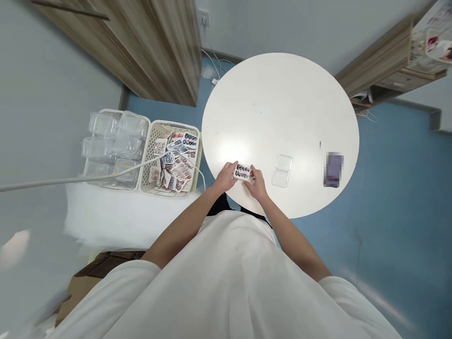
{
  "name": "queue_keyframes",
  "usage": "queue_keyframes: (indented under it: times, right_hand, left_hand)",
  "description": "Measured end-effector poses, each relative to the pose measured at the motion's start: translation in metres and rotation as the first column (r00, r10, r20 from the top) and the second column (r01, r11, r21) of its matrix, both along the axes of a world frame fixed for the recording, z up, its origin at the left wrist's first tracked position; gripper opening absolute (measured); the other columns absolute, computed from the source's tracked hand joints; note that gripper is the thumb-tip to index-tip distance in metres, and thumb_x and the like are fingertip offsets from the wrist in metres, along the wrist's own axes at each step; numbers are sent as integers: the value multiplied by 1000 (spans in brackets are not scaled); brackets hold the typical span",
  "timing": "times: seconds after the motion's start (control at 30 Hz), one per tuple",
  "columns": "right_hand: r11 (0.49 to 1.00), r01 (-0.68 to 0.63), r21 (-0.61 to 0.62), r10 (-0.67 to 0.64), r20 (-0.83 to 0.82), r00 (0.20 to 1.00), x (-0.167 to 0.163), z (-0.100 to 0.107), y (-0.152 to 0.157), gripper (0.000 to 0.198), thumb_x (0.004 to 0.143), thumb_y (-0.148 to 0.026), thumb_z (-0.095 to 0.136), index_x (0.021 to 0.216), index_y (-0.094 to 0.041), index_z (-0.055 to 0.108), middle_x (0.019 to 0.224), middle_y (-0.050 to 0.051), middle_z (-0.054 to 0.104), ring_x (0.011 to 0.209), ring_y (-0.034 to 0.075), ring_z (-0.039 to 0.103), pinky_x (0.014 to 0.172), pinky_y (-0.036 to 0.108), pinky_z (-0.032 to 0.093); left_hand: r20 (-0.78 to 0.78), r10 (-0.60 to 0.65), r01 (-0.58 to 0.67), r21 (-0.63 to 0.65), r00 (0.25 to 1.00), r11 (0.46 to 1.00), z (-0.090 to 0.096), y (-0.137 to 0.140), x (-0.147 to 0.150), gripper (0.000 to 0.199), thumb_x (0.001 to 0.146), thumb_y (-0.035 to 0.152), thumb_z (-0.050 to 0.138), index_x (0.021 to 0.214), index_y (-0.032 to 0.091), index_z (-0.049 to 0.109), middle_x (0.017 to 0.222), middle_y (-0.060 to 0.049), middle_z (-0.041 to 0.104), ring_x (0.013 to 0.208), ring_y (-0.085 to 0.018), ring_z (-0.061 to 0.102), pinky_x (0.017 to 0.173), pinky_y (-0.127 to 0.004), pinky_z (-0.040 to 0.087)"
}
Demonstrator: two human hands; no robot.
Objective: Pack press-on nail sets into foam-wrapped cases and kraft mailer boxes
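Probably light, stiffish, slick-faced: small card [242,173] of dark ovals, at the near side of the white table [282,103]. Best gripped by its rims. Left hand [225,178] pinches one end, right hand [258,185] the other. Clear case [281,179] lies open, rightward.

A head camera looks steeply down at the hands [226,178] [258,184]; edges seem stretched.
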State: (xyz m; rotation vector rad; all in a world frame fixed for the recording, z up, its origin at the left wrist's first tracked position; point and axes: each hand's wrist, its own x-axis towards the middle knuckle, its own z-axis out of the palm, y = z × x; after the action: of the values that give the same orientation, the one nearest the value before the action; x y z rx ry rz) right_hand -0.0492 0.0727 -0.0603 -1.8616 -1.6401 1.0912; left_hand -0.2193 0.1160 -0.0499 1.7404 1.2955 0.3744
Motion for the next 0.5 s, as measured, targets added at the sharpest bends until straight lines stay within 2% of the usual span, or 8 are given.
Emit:
queue_keyframes:
  times: [0.13,0.27,0.37,0.5]
  right_hand:
    - [997,64,41,-62,-61,996,40,6,-31,66,75,-27,57,134,-21,30,103,7,47,92,19,50,83,38,45]
    - [997,77,29,-74,-82,994,83,8,-52,65,74,-28,58,133,-24,32,103,6,49,92,20,51,81,40,46]
    - [999,49,24,-49,-26,998,113,8,-57,65,72,-30,60,131,-26,33,107,7,49,100,23,49,85,43,43]
    - [1000,-3,15,1,100,995,143,7,-50,66,69,-29,63,129,-24,37,114,9,45,110,27,41,90,46,40]
  left_hand:
    - [54,-101,103,-30,993,994,9,-18,32,68,70,21,63,132,20,34,100,-6,48,84,-17,52,77,-32,47]
    - [61,-147,150,-41,987,988,13,-32,71,65,70,21,64,129,21,38,97,-5,49,82,-17,53,78,-33,46]
    - [-11,-171,171,-15,985,985,13,-36,99,65,68,23,67,127,22,41,101,-6,50,89,-19,53,81,-36,45]
    - [-180,-173,186,57,968,981,9,-32,129,65,63,27,72,122,22,45,108,-8,47,102,-25,47,87,-39,42]
